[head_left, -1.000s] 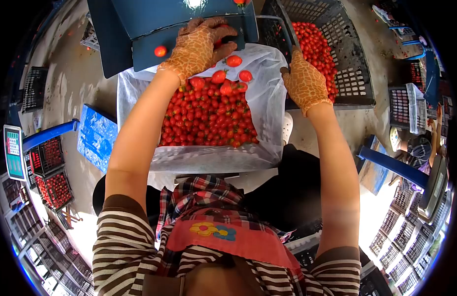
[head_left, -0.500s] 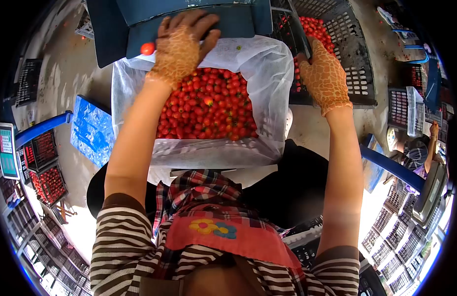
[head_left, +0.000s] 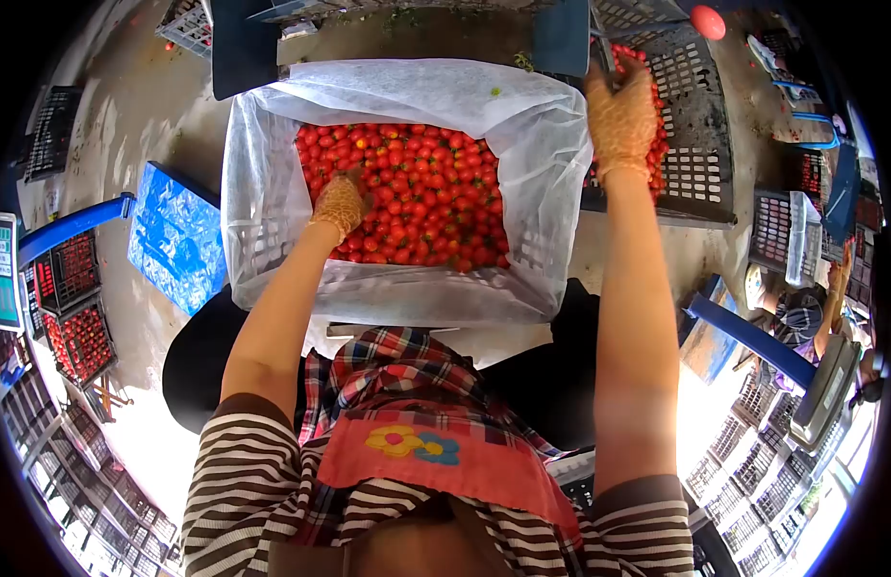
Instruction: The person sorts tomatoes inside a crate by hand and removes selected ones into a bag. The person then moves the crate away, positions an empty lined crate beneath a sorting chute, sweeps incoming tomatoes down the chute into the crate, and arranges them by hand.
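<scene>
My left hand (head_left: 341, 206), in an orange patterned glove, reaches down into the lined crate and touches the small red tomatoes (head_left: 426, 197). Its fingertips are partly hidden among them. A white liner (head_left: 397, 293) covers the crate's walls and folds over its rim. My right hand (head_left: 622, 120), gloved the same way, is raised beside the crate's far right corner with thumb and fingers apart, holding nothing visible. It is nearest to a black crate (head_left: 691, 178) with more tomatoes and to the side of a dark blue chute (head_left: 561, 40). A single tomato (head_left: 707, 21) shows at the top right.
A blue-wrapped platform (head_left: 179, 240) with a scale display (head_left: 3, 272) stands at left. Another scale display (head_left: 828, 396) is at right. Stacked crates of tomatoes (head_left: 78, 341) sit at far left. Another person's arm (head_left: 836, 288) shows at far right.
My left hand has gone from the chute down into the tomatoes. My right hand has moved up and slightly left, off the black crate's edge. The chute's plate no longer lies over the crate's far rim.
</scene>
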The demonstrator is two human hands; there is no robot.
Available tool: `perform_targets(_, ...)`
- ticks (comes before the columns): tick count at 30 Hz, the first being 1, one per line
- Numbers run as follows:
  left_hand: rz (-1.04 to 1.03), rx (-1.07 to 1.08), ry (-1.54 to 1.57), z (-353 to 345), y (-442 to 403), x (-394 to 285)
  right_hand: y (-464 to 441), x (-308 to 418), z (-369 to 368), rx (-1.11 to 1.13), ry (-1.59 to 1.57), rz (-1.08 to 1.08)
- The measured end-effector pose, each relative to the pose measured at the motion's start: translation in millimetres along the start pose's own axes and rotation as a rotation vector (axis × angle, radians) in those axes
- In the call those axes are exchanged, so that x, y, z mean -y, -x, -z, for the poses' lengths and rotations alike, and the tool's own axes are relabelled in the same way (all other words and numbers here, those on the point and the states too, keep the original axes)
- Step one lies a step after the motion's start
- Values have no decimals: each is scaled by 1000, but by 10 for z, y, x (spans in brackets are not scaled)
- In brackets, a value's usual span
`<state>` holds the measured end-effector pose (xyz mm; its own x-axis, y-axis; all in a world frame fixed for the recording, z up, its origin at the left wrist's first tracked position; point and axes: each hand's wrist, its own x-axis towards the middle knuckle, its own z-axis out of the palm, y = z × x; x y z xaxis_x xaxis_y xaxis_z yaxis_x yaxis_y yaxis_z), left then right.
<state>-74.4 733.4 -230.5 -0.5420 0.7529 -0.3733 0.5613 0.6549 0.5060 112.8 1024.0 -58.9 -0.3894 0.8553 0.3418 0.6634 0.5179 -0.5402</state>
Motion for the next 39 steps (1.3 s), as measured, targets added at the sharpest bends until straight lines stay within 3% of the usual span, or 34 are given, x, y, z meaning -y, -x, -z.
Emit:
perform_targets(1, 131, 217, -24, -102, -17, -60, 279, -104, -185, 28, 275, -30)
perform_targets(3, 205, 111, -26, -497, -6, -99, 780, -520, -482, 349, 243, -334)
perform_targets(4, 267, -2, -33, -653, -39, -173, 736, -383, -464, 370, 297, -373)
perform_targets(7, 414, 128, -160, -726, -112, -802, 742, -406, -477, 373, 304, -380)
perform_targets(12, 290, 85, 42, -1172, -334, -1443, 743, -358, -484, 332, 292, -371)
perform_targets(14, 18, 219, -157, -1529, -401, -1465, 756, -409, -510, 334, 300, -362)
perform_targets(15, 18, 223, -151, -1531, -333, -1478, 745, -432, -522, 325, 301, -349)
perform_targets(17, -223, 164, -178, -1493, -72, -1490, 732, -400, -501, 336, 316, -349)
perform_targets(18, -219, 171, -178, -1477, -63, -1365, 733, -384, -496, 340, 320, -350)
perform_targets(19, -252, 436, 177, -1419, -70, -1133, 746, -390, -494, 346, 318, -358)
perform_targets(21, -273, 692, 525, -1200, -9, -763, 743, -433, -504, 325, 289, -316)
perform_targets(22, -629, 537, 165, -988, 44, -666, 758, -484, -532, 317, 303, -312)
perform_targets(24, -772, 468, -315, -590, -55, -639, 752, -461, -525, 332, 312, -327)
perform_targets(25, -581, 563, -425, -453, -305, -641, 745, -449, -514, 343, 327, -335)
perform_targets(27, -377, 140, -520, -392, -720, -534, 748, -431, -499, 346, 329, -342)
perform_targets(29, -224, -83, -557, -519, -947, -426, 723, -417, -507, 350, 341, -337)
perform_targets(32, -166, -47, -337, -794, -1206, -384, 749, -441, -516, 321, 322, -332)
perform_targets(35, -66, -31, -488, -698, -1183, -662, 739, -408, -492, 341, 308, -346)
perform_targets(36, -66, -157, -461, -723, -1182, -684, 743, -430, -500, 340, 304, -337)
perform_targets(37, -67, -154, -460, -748, -1183, -724, 753, -444, -509, 342, 306, -339)
perform_targets(39, 223, -92, -192, -778, -1219, -856, 761, -469, -523, 336, 329, -329)
